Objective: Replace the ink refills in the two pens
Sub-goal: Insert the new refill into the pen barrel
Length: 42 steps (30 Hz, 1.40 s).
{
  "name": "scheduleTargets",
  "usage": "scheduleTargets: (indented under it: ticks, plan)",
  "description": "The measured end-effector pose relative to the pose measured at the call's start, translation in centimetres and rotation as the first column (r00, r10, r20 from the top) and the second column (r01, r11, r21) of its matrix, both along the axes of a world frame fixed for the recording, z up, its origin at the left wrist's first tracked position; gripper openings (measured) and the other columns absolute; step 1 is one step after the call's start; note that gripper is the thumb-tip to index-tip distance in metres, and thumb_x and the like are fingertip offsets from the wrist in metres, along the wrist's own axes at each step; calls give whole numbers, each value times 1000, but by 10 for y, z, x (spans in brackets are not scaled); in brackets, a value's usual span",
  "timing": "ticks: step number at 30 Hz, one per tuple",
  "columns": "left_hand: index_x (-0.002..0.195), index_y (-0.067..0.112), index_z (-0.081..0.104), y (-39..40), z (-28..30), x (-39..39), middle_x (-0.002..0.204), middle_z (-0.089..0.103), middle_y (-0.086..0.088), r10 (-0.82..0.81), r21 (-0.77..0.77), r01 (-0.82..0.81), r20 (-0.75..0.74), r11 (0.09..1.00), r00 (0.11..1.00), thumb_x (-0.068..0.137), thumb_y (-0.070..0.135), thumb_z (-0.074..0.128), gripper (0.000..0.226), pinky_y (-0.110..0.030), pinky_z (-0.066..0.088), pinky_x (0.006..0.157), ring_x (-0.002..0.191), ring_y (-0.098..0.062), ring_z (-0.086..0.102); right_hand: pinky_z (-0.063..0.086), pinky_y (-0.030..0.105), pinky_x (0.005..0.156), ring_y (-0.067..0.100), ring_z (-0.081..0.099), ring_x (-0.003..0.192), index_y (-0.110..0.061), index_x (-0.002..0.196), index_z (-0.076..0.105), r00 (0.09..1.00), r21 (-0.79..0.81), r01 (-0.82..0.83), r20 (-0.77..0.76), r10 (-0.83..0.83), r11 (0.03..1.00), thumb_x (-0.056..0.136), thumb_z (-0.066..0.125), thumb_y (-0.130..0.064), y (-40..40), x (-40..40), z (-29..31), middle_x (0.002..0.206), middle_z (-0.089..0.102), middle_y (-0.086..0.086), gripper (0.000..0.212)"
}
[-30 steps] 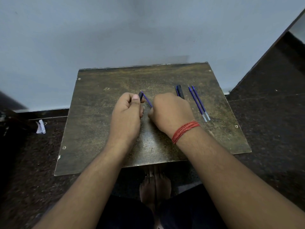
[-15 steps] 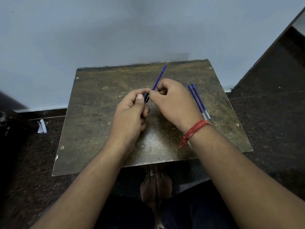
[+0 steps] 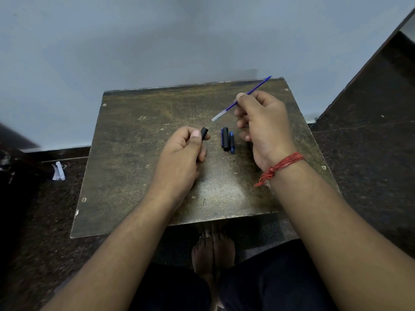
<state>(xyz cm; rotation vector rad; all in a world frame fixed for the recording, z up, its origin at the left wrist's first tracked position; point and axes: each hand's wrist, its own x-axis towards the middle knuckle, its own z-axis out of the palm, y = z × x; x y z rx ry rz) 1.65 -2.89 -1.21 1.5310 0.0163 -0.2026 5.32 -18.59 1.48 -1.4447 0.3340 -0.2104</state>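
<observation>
My left hand (image 3: 179,158) is closed around a black pen barrel (image 3: 204,134), whose open end pokes out past my thumb. My right hand (image 3: 262,126) pinches a blue ink refill (image 3: 226,110) in the air, its pale tip pointing down-left toward the barrel and its blue end rising to the upper right. A gap separates the refill's tip from the barrel. Between my hands a black pen cap (image 3: 225,139) and a short dark-blue pen piece (image 3: 232,142) lie side by side on the small worn brown table (image 3: 134,164). My right hand hides the spare refills.
The table stands against a pale blue wall (image 3: 157,41). Dark speckled floor surrounds it, with a scrap of white paper (image 3: 58,171) on the left. My bare feet (image 3: 212,250) show under the table's near edge. A red thread band (image 3: 280,166) wraps my right wrist.
My right hand has pulled the blue refill out of the barrel and moved it up and to the right. The cap and the short pen piece are uncovered between my hands.
</observation>
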Motion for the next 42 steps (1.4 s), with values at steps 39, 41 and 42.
scheduleTargets:
  ticks: [39, 41, 42]
  plan:
    - [99, 14, 62, 1, -3, 0, 60, 52, 9, 5, 41, -10, 100, 999, 995, 105, 30, 42, 27, -26, 25, 46, 45, -7, 32, 43, 23, 50, 6, 53, 50, -18, 80, 66, 972, -470, -224, -48, 229, 854, 94, 62, -44, 2, -6, -2, 66, 63, -6, 29]
    - [98, 16, 63, 1, -3, 0, 61, 52, 9, 12, 35, -16, 103, 999, 995, 103, 33, 43, 26, -27, 25, 47, 45, -7, 31, 42, 24, 56, 3, 54, 58, -23, 79, 63, 991, -679, -123, -42, 129, 724, 94, 61, -42, -9, -2, -3, 67, 62, -10, 24]
    - [97, 18, 63, 2, -3, 0, 61, 52, 9, 21, 28, -24, 110, 999, 994, 103, 34, 43, 26, -26, 25, 47, 45, -7, 32, 41, 24, 57, 2, 55, 62, -25, 79, 62, 994, -756, -99, -48, 96, 647, 93, 62, -39, -14, -1, -2, 69, 61, -11, 20]
